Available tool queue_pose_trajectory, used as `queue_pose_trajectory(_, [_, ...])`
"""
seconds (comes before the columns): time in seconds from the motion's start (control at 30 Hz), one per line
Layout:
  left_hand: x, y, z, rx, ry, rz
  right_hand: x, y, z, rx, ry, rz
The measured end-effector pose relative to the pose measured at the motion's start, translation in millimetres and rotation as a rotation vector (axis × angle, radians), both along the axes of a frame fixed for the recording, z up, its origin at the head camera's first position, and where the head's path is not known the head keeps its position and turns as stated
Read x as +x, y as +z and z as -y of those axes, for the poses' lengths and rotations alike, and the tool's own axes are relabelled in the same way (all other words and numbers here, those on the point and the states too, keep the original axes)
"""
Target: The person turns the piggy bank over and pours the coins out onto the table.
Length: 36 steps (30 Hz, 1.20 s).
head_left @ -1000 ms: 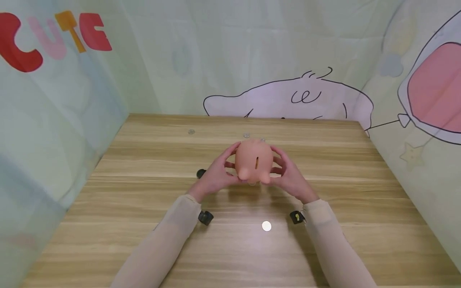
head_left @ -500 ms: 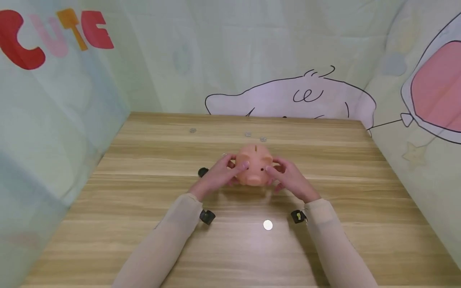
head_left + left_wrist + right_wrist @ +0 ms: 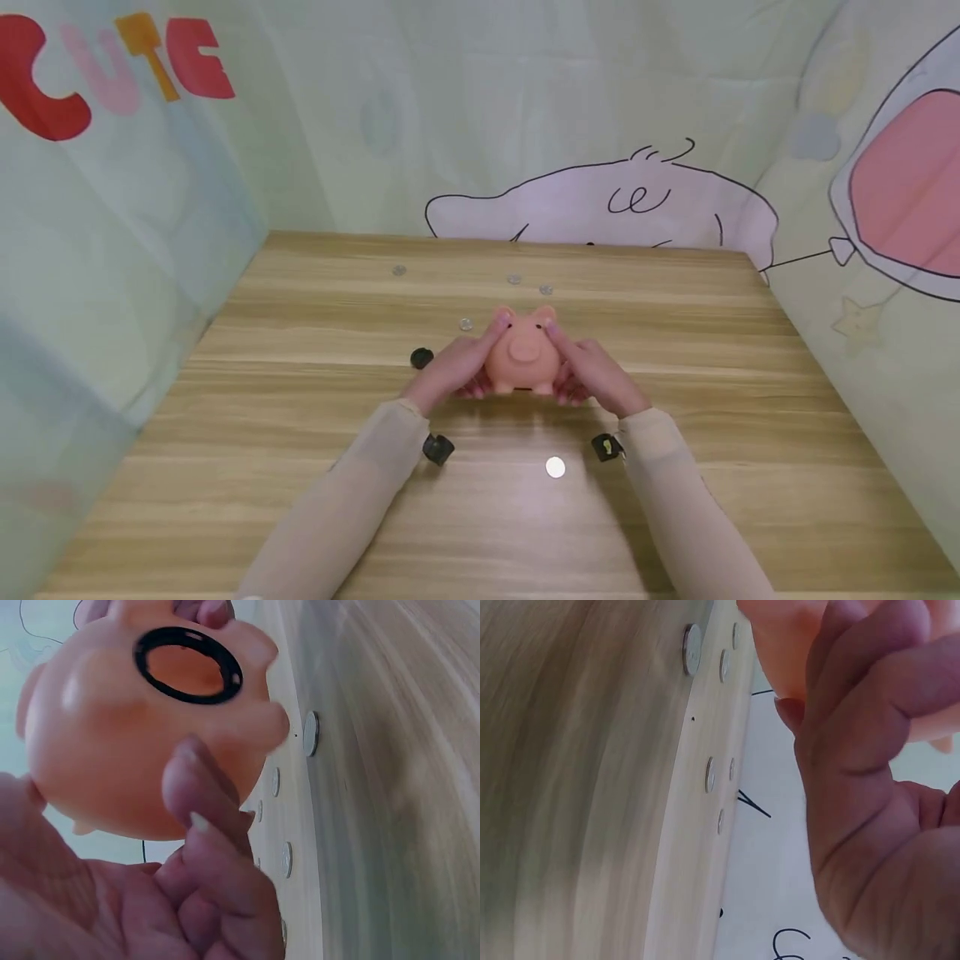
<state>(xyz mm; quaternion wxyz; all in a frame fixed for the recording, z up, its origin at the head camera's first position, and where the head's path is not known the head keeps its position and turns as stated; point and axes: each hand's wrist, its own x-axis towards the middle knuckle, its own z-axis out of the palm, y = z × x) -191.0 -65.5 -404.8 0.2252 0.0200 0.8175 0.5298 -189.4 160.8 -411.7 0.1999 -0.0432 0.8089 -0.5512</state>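
A pink piggy bank is held between both hands above the wooden table, its snout facing the head camera and its ears at the top. The left hand grips one side, thumb beside an eye. On the other side, the right hand grips it likewise, with fingers curled behind. In the left wrist view, the underside of the piggy bank shows an uncovered hole edged by a black ring. A round black plug lies on the table beside the left hand. The coin slot is hidden.
Silvery coins lie on the table: one coin near the left hand, another coin at the back left, two others near the back edge. A bright round disc sits nearer the front. Printed curtains stand behind the table and at its sides.
The piggy bank has been tipped back, so its slot has gone out of sight and its snout and feet now show. Both thumbs have moved up with its face.
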Motion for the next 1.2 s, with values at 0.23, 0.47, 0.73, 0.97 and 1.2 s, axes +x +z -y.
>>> queue_pose_trajectory(0.23, [0.0, 1.0, -1.3, -0.026, 0.029, 0.020, 0.4, 5.7, 2, 0.000, -0.010, 0.051])
queue_pose_trajectory(0.47, [0.5, -0.4, -0.4, -0.022, 0.016, 0.031, 0.7, 9.9, 3, 0.014, -0.021, 0.085])
queue_pose_trajectory(0.73, [0.3, -0.7, 7.2, 0.071, -0.072, -0.006, 0.9, 8.7, -6, 0.008, 0.023, 0.007])
queue_pose_trajectory(0.97, [1.1, -4.2, 11.7, 0.167, -0.124, -0.038, 2.6, 0.7, -16, -0.155, 0.127, -0.023])
queue_pose_trajectory(1.2, [2.6, -4.0, 10.7, 0.178, -0.137, -0.060, 3.4, -2.1, -19, -0.209, 0.148, -0.003])
